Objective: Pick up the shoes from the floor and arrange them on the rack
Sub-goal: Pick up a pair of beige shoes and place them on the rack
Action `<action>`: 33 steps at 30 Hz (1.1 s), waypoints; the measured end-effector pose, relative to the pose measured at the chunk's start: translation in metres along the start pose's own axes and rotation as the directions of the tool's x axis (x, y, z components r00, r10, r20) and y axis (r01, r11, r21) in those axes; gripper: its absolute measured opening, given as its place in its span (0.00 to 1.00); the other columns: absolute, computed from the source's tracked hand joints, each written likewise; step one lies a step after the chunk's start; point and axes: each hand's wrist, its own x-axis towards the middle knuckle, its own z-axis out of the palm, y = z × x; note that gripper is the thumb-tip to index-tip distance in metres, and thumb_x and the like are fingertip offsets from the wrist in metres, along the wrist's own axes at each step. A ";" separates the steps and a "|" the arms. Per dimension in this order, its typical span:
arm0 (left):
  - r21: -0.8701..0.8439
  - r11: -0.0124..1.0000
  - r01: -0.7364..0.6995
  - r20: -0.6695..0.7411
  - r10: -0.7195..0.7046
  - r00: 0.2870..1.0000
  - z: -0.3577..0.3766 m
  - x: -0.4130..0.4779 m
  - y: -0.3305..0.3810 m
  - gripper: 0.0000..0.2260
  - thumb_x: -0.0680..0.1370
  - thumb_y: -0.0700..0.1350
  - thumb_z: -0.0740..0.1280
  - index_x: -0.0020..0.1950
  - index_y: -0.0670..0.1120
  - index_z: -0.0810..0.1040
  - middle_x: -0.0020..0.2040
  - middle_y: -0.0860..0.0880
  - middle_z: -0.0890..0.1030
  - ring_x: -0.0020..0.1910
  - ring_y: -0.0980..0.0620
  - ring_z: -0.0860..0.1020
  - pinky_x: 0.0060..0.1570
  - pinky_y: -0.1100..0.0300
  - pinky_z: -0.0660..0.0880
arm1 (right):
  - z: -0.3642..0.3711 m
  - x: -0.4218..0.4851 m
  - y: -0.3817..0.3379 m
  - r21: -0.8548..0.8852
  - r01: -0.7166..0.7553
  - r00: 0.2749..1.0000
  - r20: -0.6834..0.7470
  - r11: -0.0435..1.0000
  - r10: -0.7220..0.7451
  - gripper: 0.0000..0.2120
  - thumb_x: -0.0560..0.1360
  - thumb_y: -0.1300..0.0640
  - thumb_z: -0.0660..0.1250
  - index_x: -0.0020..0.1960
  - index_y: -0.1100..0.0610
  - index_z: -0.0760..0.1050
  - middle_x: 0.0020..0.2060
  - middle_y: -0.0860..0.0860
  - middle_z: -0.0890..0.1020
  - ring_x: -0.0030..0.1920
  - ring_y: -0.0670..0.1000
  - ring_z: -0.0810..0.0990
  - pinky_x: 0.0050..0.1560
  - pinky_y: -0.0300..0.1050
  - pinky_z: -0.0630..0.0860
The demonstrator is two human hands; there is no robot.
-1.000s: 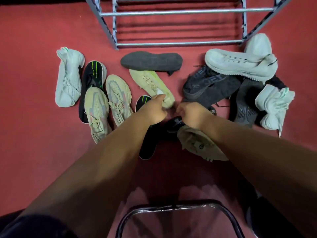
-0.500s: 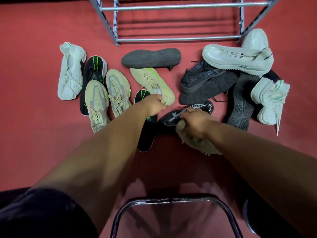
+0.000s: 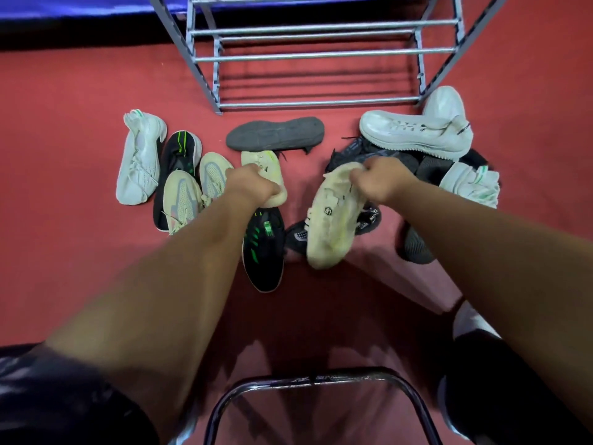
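Observation:
Several shoes lie scattered on the red floor in front of a grey metal rack [image 3: 308,54] whose shelves hold nothing. My left hand [image 3: 248,186] is closed on the heel end of a pale yellow shoe [image 3: 261,162]. My right hand [image 3: 380,183] grips the collar of a matching pale yellow shoe [image 3: 330,216], which hangs toe-down above the floor. Below the two hands lies a black shoe with green marks [image 3: 264,248]. A black-and-white knit shoe [image 3: 298,236] is partly hidden behind the lifted shoe.
At the left lie a white shoe [image 3: 139,160], a black shoe [image 3: 178,152] and two beige shoes [image 3: 183,200]. A dark grey sole [image 3: 276,133] faces up near the rack. White [image 3: 414,130] and dark shoes pile at the right. A chrome chair frame [image 3: 317,380] curves at the bottom.
My right hand has lifted its pale yellow shoe off the floor. My left hand has closed on the other pale yellow shoe and raised it. The view has tilted up, showing more of the rack.

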 end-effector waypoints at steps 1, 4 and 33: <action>0.030 1.000 0.003 -0.010 -0.003 1.000 -0.006 -0.002 -0.002 0.26 0.74 0.56 0.74 0.70 0.49 0.75 0.69 0.38 0.73 0.65 0.44 0.74 0.56 0.57 0.73 | -0.005 -0.004 -0.003 0.093 -0.039 0.999 -0.018 0.995 0.041 0.19 0.81 0.48 0.60 0.53 0.63 0.80 0.43 0.60 0.86 0.47 0.62 0.86 0.45 0.48 0.79; 0.073 0.997 0.003 -0.041 0.000 0.999 -0.016 -0.011 -0.010 0.23 0.72 0.55 0.75 0.60 0.44 0.76 0.64 0.38 0.76 0.56 0.43 0.74 0.49 0.56 0.73 | -0.012 -0.010 -0.009 0.403 -0.166 0.983 -0.006 0.900 0.184 0.17 0.81 0.51 0.59 0.58 0.64 0.74 0.42 0.63 0.84 0.32 0.61 0.85 0.32 0.50 0.83; -0.149 0.973 0.175 0.076 -0.165 0.983 0.067 -0.049 -0.074 0.41 0.75 0.52 0.77 0.78 0.38 0.57 0.74 0.43 0.68 0.69 0.43 0.73 0.63 0.56 0.73 | 0.100 0.024 -0.005 0.161 -0.388 0.921 0.024 0.908 0.389 0.24 0.83 0.52 0.64 0.74 0.65 0.69 0.71 0.60 0.75 0.71 0.62 0.75 0.65 0.51 0.73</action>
